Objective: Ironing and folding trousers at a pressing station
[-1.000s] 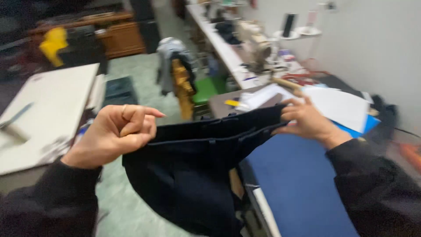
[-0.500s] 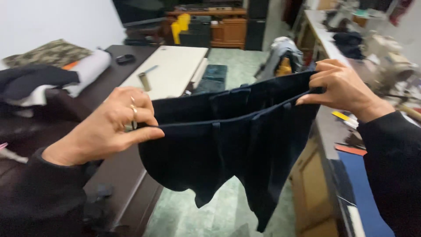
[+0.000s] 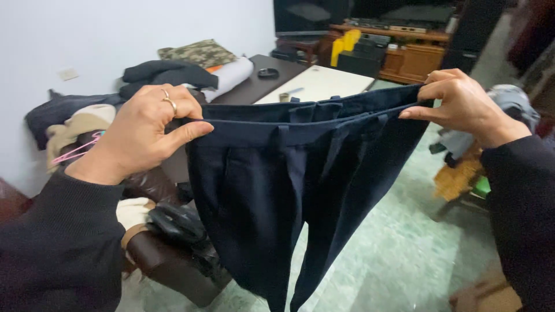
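Two hands hold the dark blue trousers (image 3: 289,190) up in the air by the top band. Your left hand (image 3: 144,136) pinches one end tight, the band runs straight across, and your right hand (image 3: 459,104) pinches the other end tight. Both legs hang straight down between your hands, over the green floor (image 3: 393,254).

trousers (image 3: 272,190): dark navy
sleeves (image 3: 58,242): black
cushion (image 3: 199,52): green camouflage
hanger (image 3: 75,150): pink
floor (image 3: 399,248): pale green marbled
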